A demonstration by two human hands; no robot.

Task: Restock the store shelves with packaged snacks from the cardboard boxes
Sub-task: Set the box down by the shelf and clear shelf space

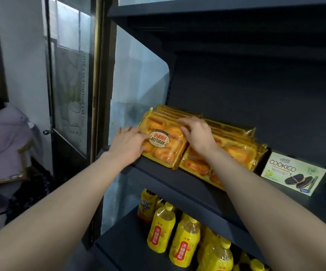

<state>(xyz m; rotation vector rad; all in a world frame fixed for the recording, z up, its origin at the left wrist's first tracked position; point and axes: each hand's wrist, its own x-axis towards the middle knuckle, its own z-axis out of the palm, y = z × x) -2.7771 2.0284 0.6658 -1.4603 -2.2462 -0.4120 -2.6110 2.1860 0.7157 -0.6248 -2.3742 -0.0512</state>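
Note:
Yellow packs of small cakes stand leaning in two rows on the dark shelf [158, 171]. The front pack of the left row [165, 142] carries a round red-and-white label. My left hand [128, 143] lies against that pack's left end, fingers spread along its edge. My right hand [195, 133] rests on top of the left row, fingers curled over the upper edges of the packs. The right row of cake packs [234, 151] sits beside it, partly behind my right forearm. No cardboard box is in view.
A pale green COOKICO biscuit box [293, 173] lies flat on the same shelf to the right. Yellow drink bottles [185, 239] fill the shelf below. A clear end panel [138, 85] closes the shelf's left side. A glass door [70, 85] and a seated person [4, 137] are at left.

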